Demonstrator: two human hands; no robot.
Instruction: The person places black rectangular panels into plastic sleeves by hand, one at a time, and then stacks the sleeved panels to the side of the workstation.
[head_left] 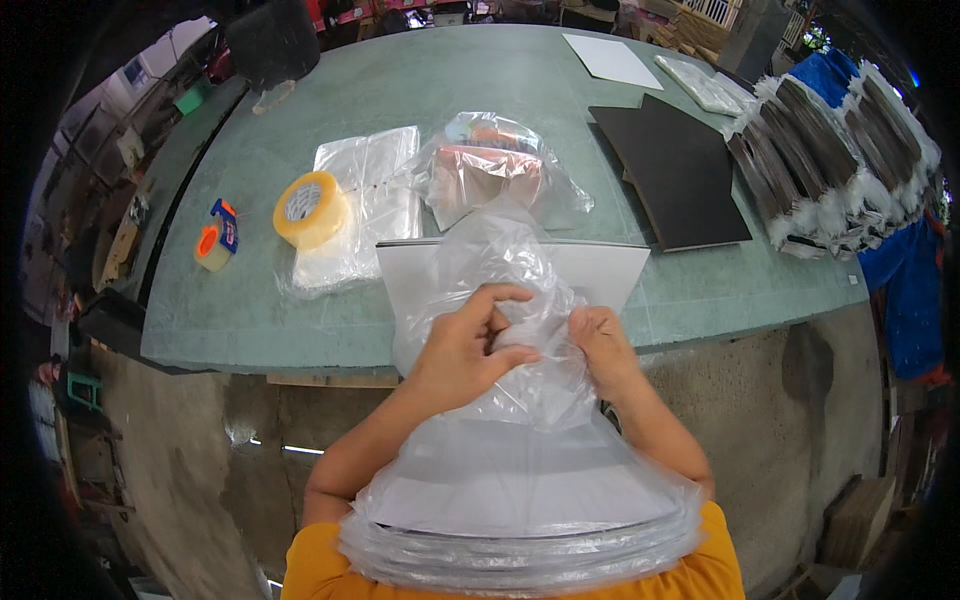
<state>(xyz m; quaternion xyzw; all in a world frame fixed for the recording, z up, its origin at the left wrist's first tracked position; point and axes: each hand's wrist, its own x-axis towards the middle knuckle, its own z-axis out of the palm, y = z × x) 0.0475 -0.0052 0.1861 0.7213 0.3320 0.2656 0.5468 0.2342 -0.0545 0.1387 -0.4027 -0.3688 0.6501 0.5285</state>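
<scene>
A clear plastic bag point(545, 385) is bunched up in front of me, over the near edge of the table. The curled fingers and thumb of my left hand point(455, 350) close loosely round its crumpled middle. On its right side, my right hand point(603, 345) pinches a fold of the film between thumb and fingers. Behind the bag, a white sheet with a dark edge point(612, 268) juts from the table's front. Closest to my body sits a stack of clear-wrapped white sheets point(520, 550); what supports it is hidden.
The green table point(380, 75) carries a tape roll point(310, 208) on flat plastic bags point(375, 225), a tape dispenser point(217, 237), and a plastic-covered box point(490, 175). To the right lie dark boards point(675, 175), wrapped dark stacks point(820, 155), and a white sheet point(610, 62).
</scene>
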